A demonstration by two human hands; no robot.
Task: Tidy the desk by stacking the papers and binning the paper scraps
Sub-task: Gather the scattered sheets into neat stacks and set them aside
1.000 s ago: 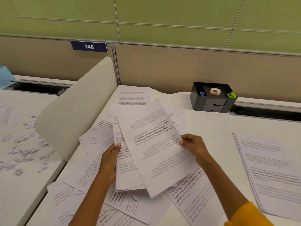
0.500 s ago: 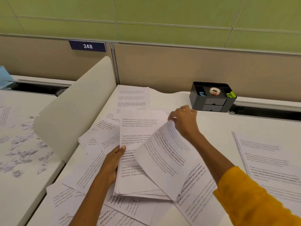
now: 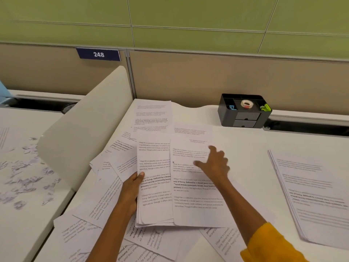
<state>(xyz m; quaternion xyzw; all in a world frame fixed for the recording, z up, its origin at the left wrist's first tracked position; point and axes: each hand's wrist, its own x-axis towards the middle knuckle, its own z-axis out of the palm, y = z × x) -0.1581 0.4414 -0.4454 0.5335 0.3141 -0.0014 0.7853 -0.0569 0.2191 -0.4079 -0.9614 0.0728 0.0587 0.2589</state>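
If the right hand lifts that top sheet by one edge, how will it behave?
Probably floppy: the top sheet is one thin page, so it should droop. Likely light and slippery; under the right hand it already sits skewed off the held stack.

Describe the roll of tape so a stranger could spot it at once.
Find the dark grey desk organiser against the beige partition, at the desk's back edge. The tape roll lies in its top tray: a clear ring with a red core, between a blue item and a green clip.
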